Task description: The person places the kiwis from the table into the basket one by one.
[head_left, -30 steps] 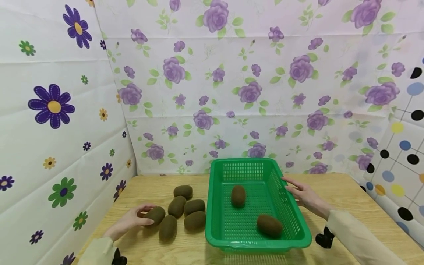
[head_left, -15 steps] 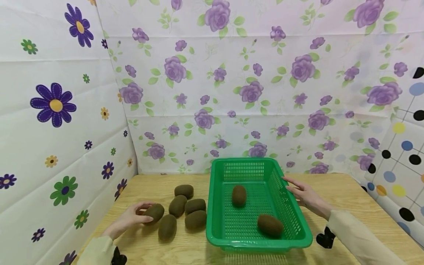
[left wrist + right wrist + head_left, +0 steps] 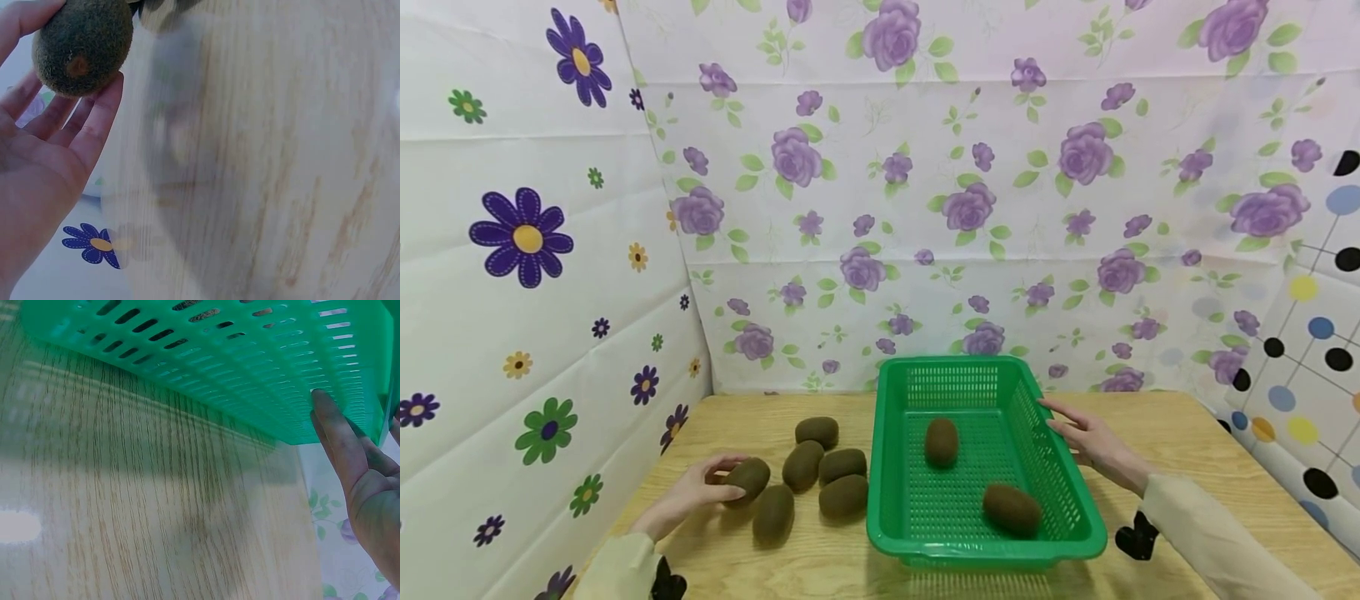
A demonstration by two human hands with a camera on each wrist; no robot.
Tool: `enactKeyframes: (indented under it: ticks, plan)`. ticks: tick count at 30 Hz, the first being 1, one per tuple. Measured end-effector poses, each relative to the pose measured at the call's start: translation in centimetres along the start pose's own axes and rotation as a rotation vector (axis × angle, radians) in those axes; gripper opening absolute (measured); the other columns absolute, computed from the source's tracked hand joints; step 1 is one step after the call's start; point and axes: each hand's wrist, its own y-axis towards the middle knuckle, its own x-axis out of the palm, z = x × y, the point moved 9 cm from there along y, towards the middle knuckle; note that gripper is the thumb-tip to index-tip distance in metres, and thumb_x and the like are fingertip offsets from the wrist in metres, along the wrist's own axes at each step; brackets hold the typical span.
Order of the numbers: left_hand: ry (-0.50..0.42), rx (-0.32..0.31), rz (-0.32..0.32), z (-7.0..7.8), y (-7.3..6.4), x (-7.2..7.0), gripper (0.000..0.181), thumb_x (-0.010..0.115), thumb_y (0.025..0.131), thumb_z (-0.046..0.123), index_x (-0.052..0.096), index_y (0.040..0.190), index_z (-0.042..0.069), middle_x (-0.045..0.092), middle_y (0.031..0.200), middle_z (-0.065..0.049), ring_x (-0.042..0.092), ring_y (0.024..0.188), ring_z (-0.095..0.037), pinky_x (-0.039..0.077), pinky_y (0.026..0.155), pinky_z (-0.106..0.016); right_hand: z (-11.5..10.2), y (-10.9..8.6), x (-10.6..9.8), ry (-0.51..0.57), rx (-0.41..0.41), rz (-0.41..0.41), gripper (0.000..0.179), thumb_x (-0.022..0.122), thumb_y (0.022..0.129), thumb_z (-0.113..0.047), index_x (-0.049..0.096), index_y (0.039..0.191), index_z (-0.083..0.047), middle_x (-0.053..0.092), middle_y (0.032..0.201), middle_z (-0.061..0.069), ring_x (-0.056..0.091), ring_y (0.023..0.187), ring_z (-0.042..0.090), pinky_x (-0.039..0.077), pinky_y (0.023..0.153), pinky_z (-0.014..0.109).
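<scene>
In the head view my left hand [image 3: 696, 490] holds a brown kiwi [image 3: 748, 481] between thumb and fingers, low over the table's left part. The left wrist view has this kiwi [image 3: 84, 47] close up, its stem end facing the camera; whether it touches the wood, I cannot tell. Right beside it lies another kiwi [image 3: 773, 514]. My right hand [image 3: 1097, 447] touches the right side of a green plastic basket [image 3: 1097, 542] at the rim. From below, in the right wrist view, straight fingers [image 3: 337, 428] lie against its slotted outer wall. Two kiwis rest inside the basket.
Several more kiwis [image 3: 802, 466] cluster left of the basket, the nearest almost against its wall. The wooden table [image 3: 741, 417] meets a flowered cloth backdrop [image 3: 820, 333] behind and a patterned cloth [image 3: 550, 333] at the left.
The held kiwi has shifted slightly left and away from me with the left hand. The kiwi beside it has moved a little left. My right hand stays at the basket.
</scene>
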Motion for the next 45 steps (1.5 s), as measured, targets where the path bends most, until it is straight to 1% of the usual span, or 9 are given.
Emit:
enactKeyframes:
  ticks: [3, 10, 16, 22, 29, 34, 36, 41, 45]
  plan:
    - [0.010, 0.002, 0.007, 0.2, 0.0, -0.2, 0.056, 0.066, 0.082, 0.014, 0.042, 0.129, -0.002, 0.042, 0.124, -0.024, 0.041, 0.109, -0.038, 0.043, 0.079, -0.037, 0.0, 0.0, 0.0, -0.003, 0.002, 0.005, 0.056, 0.044, 0.097, -0.016, 0.016, 0.145, -0.009, 0.038, 0.130, 0.029, 0.051, 0.104, 0.039, 0.045, 0.078, 0.049]
    - [0.007, -0.038, 0.021, 0.1, 0.1, -0.5, 0.057, 0.067, 0.082, 0.017, 0.043, 0.130, 0.000, 0.044, 0.126, -0.021, 0.043, 0.111, -0.036, 0.044, 0.080, -0.036, -0.2, -0.1, 0.2, 0.007, 0.008, -0.001, 0.057, 0.044, 0.097, -0.017, 0.015, 0.145, -0.008, 0.039, 0.129, 0.028, 0.050, 0.105, 0.039, 0.045, 0.079, 0.049]
    - [0.030, -0.034, 0.056, 0.5, 0.2, -1.1, 0.056, 0.068, 0.081, 0.017, 0.045, 0.130, 0.001, 0.043, 0.125, -0.021, 0.042, 0.110, -0.036, 0.043, 0.081, -0.038, 0.0, -0.1, 0.1, 0.014, 0.011, -0.006, 0.057, 0.044, 0.097, -0.017, 0.015, 0.146, -0.009, 0.035, 0.132, 0.028, 0.049, 0.108, 0.037, 0.044, 0.080, 0.049]
    - [0.034, -0.019, 0.075, 1.6, 0.6, -1.5, 0.057, 0.069, 0.080, 0.018, 0.045, 0.130, 0.003, 0.043, 0.125, -0.021, 0.043, 0.110, -0.036, 0.042, 0.082, -0.040, 0.2, 0.0, -0.1, 0.012, 0.010, -0.005, 0.057, 0.044, 0.097, -0.018, 0.015, 0.146, -0.010, 0.035, 0.133, 0.028, 0.049, 0.107, 0.036, 0.044, 0.081, 0.049]
    - [0.059, 0.006, 0.055, 3.1, 1.5, -1.5, 0.057, 0.068, 0.081, 0.020, 0.045, 0.131, 0.005, 0.043, 0.126, -0.019, 0.043, 0.110, -0.035, 0.042, 0.083, -0.041, -0.1, -0.1, 0.1, 0.002, 0.006, 0.007, 0.057, 0.044, 0.097, -0.018, 0.016, 0.145, -0.009, 0.034, 0.133, 0.028, 0.050, 0.106, 0.036, 0.044, 0.080, 0.049]
    - [0.080, 0.039, 0.019, 4.6, 2.2, -0.9, 0.057, 0.068, 0.082, 0.021, 0.044, 0.131, 0.006, 0.045, 0.126, -0.016, 0.044, 0.110, -0.033, 0.040, 0.084, -0.041, -0.2, -0.2, 0.2, 0.000, 0.003, -0.004, 0.057, 0.045, 0.097, -0.017, 0.015, 0.145, -0.009, 0.050, 0.115, 0.024, 0.056, 0.094, 0.031, 0.045, 0.079, 0.049]
    - [0.071, 0.064, 0.000, 5.5, 2.7, -0.6, 0.057, 0.067, 0.082, 0.019, 0.043, 0.132, 0.005, 0.045, 0.127, -0.015, 0.044, 0.109, -0.033, 0.041, 0.083, -0.041, -0.2, -0.2, 0.2, 0.002, 0.002, -0.008, 0.057, 0.044, 0.097, -0.017, 0.015, 0.146, -0.009, 0.050, 0.115, 0.024, 0.057, 0.093, 0.031, 0.045, 0.078, 0.049]
    - [0.100, 0.110, -0.019, 7.6, 3.7, 0.0, 0.057, 0.068, 0.082, 0.020, 0.044, 0.132, 0.007, 0.045, 0.128, -0.013, 0.043, 0.111, -0.032, 0.039, 0.086, -0.044, 0.0, -0.1, 0.0, 0.009, 0.003, -0.002, 0.057, 0.045, 0.097, -0.018, 0.016, 0.145, -0.009, 0.043, 0.126, 0.027, 0.053, 0.101, 0.036, 0.045, 0.079, 0.048]
    - [0.123, 0.119, -0.034, 9.1, 4.3, 0.8, 0.057, 0.070, 0.080, 0.024, 0.046, 0.131, 0.014, 0.043, 0.130, -0.009, 0.042, 0.112, -0.030, 0.037, 0.088, -0.045, 0.2, 0.0, -0.1, 0.014, 0.010, 0.002, 0.057, 0.045, 0.097, -0.018, 0.016, 0.146, -0.010, 0.049, 0.119, 0.022, 0.053, 0.101, 0.035, 0.045, 0.079, 0.049]
